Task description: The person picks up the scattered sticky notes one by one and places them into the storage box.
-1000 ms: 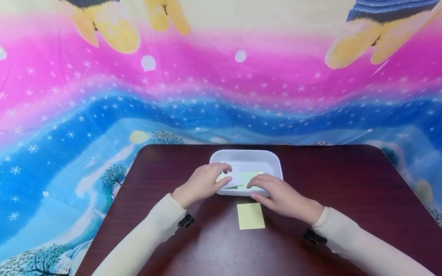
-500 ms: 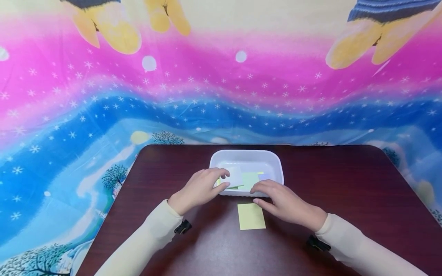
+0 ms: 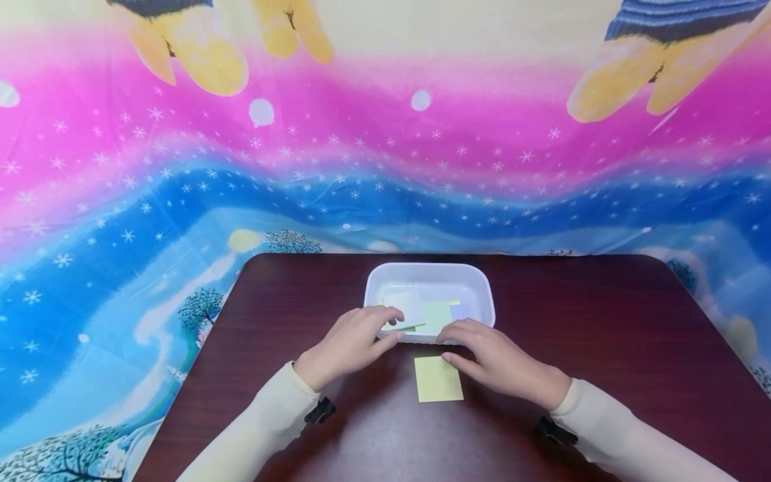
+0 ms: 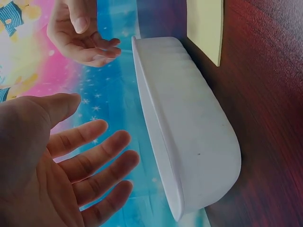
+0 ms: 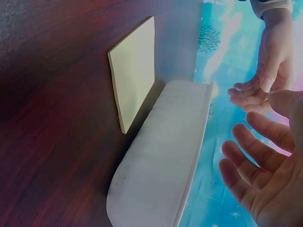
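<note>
A white plastic tub (image 3: pixel 429 268) stands near the far side of the table. Inside it lie a white paper square (image 3: pixel 409 305), a pale green one (image 3: pixel 435 313) and a purple one (image 3: pixel 460 310). My left hand (image 3: pixel 355 345) hovers above the tub's near left side, holding nothing; the left wrist view shows its fingers (image 4: pixel 102 153) spread and relaxed. Over the near right side is my right hand (image 3: pixel 504 361), also with nothing in it, fingers (image 5: pixel 253 151) loosely bent. A yellow sticky-note pad (image 3: pixel 436 381) lies in front of the tub, below my right thumb.
The dark brown table (image 3: pixel 373 442) extends on every side of the tub. Behind its far edge hangs a pink and blue cloth (image 3: pixel 361 147) printed with snowflakes. A black clip-like piece (image 3: pixel 320 410) sits under the left sleeve, another (image 3: pixel 557 432) under the right.
Both hands have drawn back slightly toward the near side, uncovering more of the papers in the tub. The tub and the yellow pad have stayed in place.
</note>
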Demonstrator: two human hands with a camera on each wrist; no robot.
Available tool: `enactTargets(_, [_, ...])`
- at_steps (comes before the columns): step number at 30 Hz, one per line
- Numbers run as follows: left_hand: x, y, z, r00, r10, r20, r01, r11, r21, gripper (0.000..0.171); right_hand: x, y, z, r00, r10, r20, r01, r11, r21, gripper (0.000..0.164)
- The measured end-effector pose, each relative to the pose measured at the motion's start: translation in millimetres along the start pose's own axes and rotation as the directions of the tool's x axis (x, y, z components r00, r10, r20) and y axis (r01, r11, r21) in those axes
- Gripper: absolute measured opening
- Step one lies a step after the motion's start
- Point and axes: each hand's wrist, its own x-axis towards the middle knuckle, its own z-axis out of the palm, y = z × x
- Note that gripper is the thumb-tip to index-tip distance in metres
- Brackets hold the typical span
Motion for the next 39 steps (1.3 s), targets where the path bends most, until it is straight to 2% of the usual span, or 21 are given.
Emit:
enactTargets(18, [-14.6, 7.2, 9.7, 1.0, 0.022, 0.0, -0.022, 1.0, -0.019, 0.032, -11.0, -0.6, 15.3, 1.0, -0.031, 0.005, 0.031, 0.999, 0.014, 0.022])
enactTargets(39, [-27.2, 11.5, 24.4, 0.998, 0.025, 0.052, -0.025, 1.0, 0.0, 0.03, -22.0, 5.5, 34.5, 1.0, -0.027, 0.005, 0.027, 0.999, -0.022, 0.018])
